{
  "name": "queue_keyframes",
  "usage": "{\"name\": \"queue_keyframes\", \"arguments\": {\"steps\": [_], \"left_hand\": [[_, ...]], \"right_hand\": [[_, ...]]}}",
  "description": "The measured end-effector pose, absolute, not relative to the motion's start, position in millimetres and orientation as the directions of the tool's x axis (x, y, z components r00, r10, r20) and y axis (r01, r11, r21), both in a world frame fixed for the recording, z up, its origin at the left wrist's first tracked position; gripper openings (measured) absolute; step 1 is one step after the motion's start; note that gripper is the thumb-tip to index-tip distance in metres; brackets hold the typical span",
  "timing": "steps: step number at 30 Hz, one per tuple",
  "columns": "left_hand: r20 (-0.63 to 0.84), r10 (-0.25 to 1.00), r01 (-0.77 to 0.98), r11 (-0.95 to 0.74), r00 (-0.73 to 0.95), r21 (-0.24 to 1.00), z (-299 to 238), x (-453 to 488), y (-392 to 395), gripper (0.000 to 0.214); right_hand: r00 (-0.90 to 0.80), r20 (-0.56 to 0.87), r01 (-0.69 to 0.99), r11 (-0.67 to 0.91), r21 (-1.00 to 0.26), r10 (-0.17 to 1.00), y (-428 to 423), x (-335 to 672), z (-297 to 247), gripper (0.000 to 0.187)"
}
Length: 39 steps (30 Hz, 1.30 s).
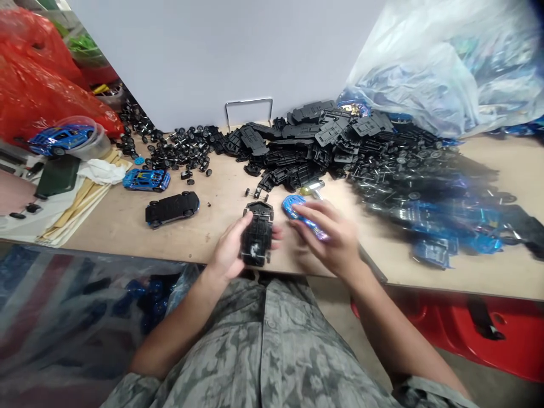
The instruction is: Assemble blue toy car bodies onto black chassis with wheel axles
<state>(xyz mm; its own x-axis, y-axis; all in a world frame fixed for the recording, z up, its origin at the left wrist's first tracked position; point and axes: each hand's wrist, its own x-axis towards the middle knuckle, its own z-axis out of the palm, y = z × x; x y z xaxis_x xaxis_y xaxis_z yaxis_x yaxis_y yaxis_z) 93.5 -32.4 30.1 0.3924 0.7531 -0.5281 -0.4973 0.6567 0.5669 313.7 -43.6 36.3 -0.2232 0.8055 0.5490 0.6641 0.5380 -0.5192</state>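
Note:
Near the table's front edge, my left hand (232,246) is closed around a black toy car chassis (257,235) with wheel axles across its front. To the right, my right hand (334,232) pinches a shiny blue toy car body (293,205) between thumb and fingers, its far end showing beyond them. Just past the chassis lies a loose axle with wheels (256,195). A small hammer-like tool (313,187) rests behind the blue body. Left of my hands, a car lies with its black underside (172,209) up, and a blue toy car (147,179) stands behind it.
A heap of black chassis parts (297,144) spreads along the back, with many small wheels (182,150) to its left. Clear blue plastic pieces (450,224) lie blurred at right. A red bag (38,73) and white plastic bag (459,68) flank the grey panel (238,51).

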Motion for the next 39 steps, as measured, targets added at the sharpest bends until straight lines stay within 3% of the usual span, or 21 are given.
{"name": "queue_keyframes", "arguments": {"steps": [4, 9, 13, 18, 24, 28, 39], "left_hand": [[-0.522, 0.726, -0.505, 0.687, 0.448, 0.522, 35, 84, -26, 0.049], [-0.494, 0.735, -0.588, 0.673, 0.463, 0.449, 38, 89, -22, 0.056], [-0.445, 0.743, -0.647, 0.662, 0.500, 0.378, 33, 96, -22, 0.065], [-0.397, 0.755, -0.706, 0.643, 0.521, 0.297, 27, 100, -21, 0.073], [-0.421, 0.745, -0.735, 0.638, 0.517, 0.228, 27, 104, -19, 0.062], [-0.433, 0.747, -0.747, 0.629, 0.504, 0.215, 26, 105, -20, 0.065], [-0.342, 0.733, -0.728, 0.664, 0.588, 0.171, 13, 101, -19, 0.068]], "right_hand": [[-0.416, 0.414, 0.762, 0.559, -0.327, 0.810, -63, 355, 39, 0.044], [-0.524, 0.337, 0.767, 0.606, -0.213, 0.782, -75, 375, 24, 0.048], [-0.568, 0.403, 0.737, 0.662, -0.139, 0.717, -70, 381, 11, 0.057], [-0.540, 0.584, 0.672, 0.728, -0.135, 0.606, -68, 370, 14, 0.071], [-0.440, 0.728, 0.643, 0.751, -0.152, 0.525, -87, 318, 29, 0.056], [-0.524, 0.704, 0.589, 0.801, -0.107, 0.480, -87, 297, 24, 0.043], [-0.595, 0.650, 0.594, 0.804, -0.040, 0.472, -77, 285, 18, 0.039]]}}
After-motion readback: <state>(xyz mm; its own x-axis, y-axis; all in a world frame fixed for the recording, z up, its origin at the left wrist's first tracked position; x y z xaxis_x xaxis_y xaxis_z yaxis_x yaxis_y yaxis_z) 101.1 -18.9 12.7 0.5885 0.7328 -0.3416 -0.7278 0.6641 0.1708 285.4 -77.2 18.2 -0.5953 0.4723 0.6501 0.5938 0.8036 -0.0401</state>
